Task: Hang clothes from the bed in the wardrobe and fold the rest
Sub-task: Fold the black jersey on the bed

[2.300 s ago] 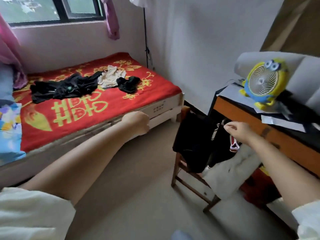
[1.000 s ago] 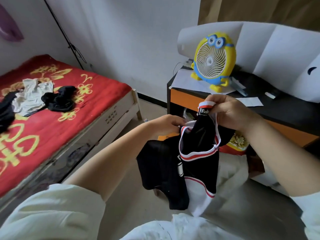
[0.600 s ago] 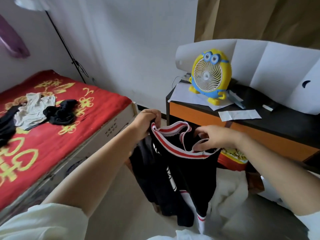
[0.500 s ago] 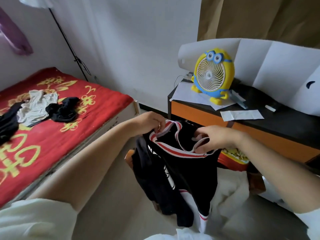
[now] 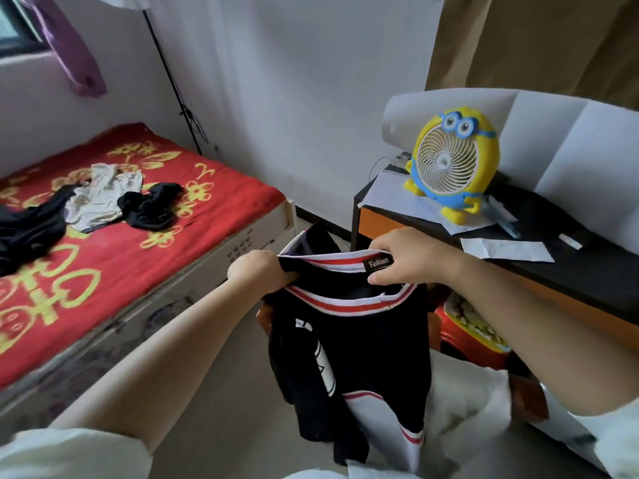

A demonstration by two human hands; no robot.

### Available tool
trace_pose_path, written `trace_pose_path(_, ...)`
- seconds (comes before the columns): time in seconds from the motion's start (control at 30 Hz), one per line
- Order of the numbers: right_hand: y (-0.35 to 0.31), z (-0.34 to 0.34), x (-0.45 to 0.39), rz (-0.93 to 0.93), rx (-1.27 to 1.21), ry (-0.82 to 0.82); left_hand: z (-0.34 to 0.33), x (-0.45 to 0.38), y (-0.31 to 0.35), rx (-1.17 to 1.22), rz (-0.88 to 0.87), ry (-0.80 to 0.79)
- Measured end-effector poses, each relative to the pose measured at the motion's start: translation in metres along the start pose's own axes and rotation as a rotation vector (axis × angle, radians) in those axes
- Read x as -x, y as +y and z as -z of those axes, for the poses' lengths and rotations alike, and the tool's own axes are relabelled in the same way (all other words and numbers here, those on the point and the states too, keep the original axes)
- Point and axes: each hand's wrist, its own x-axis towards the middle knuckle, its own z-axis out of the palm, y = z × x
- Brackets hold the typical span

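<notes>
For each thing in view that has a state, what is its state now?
Black garment: held up by its striped collar, hanging.
Left hand: grips the collar.
Right hand: pinches the collar near the label.
Clothes on the bed: crumpled, unfolded.
Yellow fan: upright on the desk; running or not, unclear.

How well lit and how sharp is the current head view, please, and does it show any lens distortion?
Head view: soft daylight with no harsh glare; the black garment and its "Fashion" label read sharply between the left hand and right hand; the near sleeves and bed edge smear softly; wide-angle bending shows in the curved desk edge and leaning walls.
</notes>
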Motion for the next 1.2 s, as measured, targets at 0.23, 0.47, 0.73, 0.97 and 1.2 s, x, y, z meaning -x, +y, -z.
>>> trace_pose_path(0.23, 0.013, -0.016, -0.006, -0.039, 0.381, -0.115, -0.005, -0.015, -0.015, -0.125, 0.016, 0.259)
trace_pose_path(0.47, 0.02, -0.018, -0.012, -0.071, 0.397, -0.239, -0.008, -0.035, -0.041, 0.548, -0.25, 0.396)
trace_pose_path(0.73, -0.072, -0.008, -0.069, 0.344, 0.144, 0.508, 0.091, 0.008, -0.137, 1.138, -0.205, 0.255)
trace_pose_path(0.97, -0.239, -0.02, -0.142, 0.621, 0.157, 0.515, 0.096, 0.039, -0.285, 0.768, 0.062, 0.555)
trace_pose_path(1.2, -0.367, -0.04, -0.212, 0.657, 0.245, 0.28, 0.12, 0.072, -0.455, 1.277, 0.306, 1.112)
